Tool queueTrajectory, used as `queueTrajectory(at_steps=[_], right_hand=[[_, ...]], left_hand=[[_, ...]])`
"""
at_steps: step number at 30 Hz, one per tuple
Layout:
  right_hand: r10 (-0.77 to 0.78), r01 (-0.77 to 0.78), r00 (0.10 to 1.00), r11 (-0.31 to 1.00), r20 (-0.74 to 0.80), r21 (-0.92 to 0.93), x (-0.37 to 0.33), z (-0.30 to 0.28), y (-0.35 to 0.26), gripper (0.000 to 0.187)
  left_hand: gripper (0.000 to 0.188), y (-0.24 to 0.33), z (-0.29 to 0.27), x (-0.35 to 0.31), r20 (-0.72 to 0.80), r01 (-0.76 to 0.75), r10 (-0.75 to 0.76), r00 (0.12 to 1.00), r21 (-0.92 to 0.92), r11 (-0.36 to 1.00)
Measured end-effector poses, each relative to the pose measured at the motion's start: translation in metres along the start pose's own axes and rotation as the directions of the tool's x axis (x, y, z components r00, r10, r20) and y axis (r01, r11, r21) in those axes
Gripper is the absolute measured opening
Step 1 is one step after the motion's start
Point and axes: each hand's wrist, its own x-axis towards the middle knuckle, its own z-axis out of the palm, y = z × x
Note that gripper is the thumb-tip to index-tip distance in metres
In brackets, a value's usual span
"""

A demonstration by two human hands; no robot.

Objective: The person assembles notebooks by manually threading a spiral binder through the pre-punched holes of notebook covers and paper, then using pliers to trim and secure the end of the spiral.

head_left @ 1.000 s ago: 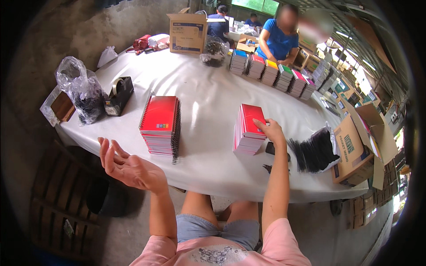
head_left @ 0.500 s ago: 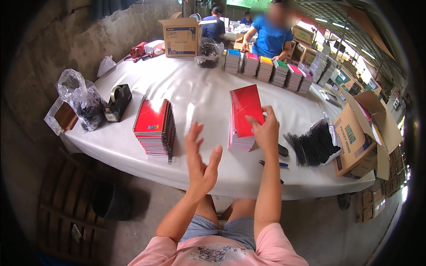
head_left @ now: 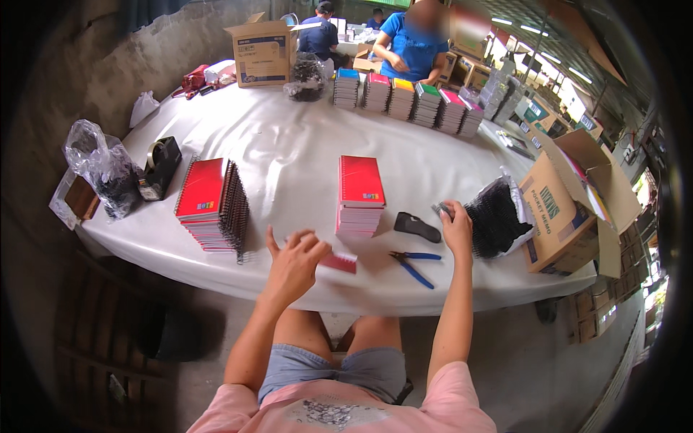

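My left hand [head_left: 296, 261] is closed on a thin red-covered notebook [head_left: 339, 262], held low and nearly edge-on over the table's near side; my fingers hide part of it. At the pile of black binding coils [head_left: 494, 224], my right hand [head_left: 456, 229] pinches a dark coil [head_left: 438, 208] between its fingertips. Between my hands stands a stack of red notebooks [head_left: 359, 180] without coils along their edges. To the left, another stack of red notebooks [head_left: 206, 189] has black spirals showing along its side. Blue-handled cutting pliers [head_left: 417, 265] lie near my right forearm.
A black pouch-like object [head_left: 417, 226] lies beyond the pliers. An open carton [head_left: 556, 209] stands at the right. Left are a tape dispenser [head_left: 160, 167] and a plastic bag [head_left: 108, 169]. Across the table, a person in blue [head_left: 415, 43] stands behind coloured notebook stacks [head_left: 390, 94].
My right hand has left the red stack and moved right to the coils, taking one. My left hand, open before, now holds a red notebook lower down. The view has shifted slightly.
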Motion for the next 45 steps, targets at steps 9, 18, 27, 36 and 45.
queueTrajectory(at_steps=[9,18,27,36,45], right_hand=[[0.202,0.006,0.961,0.662,0.187,-0.749,0.02,0.022,0.055,0.021],[0.071,0.208,0.955,0.528,0.287,-0.823,0.035,-0.003,0.032,0.028],[-0.275,0.267,0.947,0.961,0.168,0.071,-0.012,0.0,-0.085,0.021],[-0.367,0.266,0.894,0.896,0.256,0.356,-0.073,0.044,-0.098,0.016],[-0.402,0.302,0.873,0.89,0.275,0.343,-0.077,0.041,-0.102,0.021]], left_hand=[[0.049,0.002,0.055,-0.016,-0.257,0.014,-0.045,0.965,-0.123,0.992],[0.05,0.012,0.066,-0.011,-0.416,0.061,-0.06,0.907,-0.012,0.998],[0.04,0.009,0.067,-0.011,-0.388,0.086,-0.107,0.915,-0.071,0.994],[0.042,0.011,0.078,-0.004,-0.472,0.093,-0.104,0.875,-0.046,0.995],[0.041,0.011,0.079,-0.004,-0.478,0.125,-0.137,0.867,-0.058,0.99]])
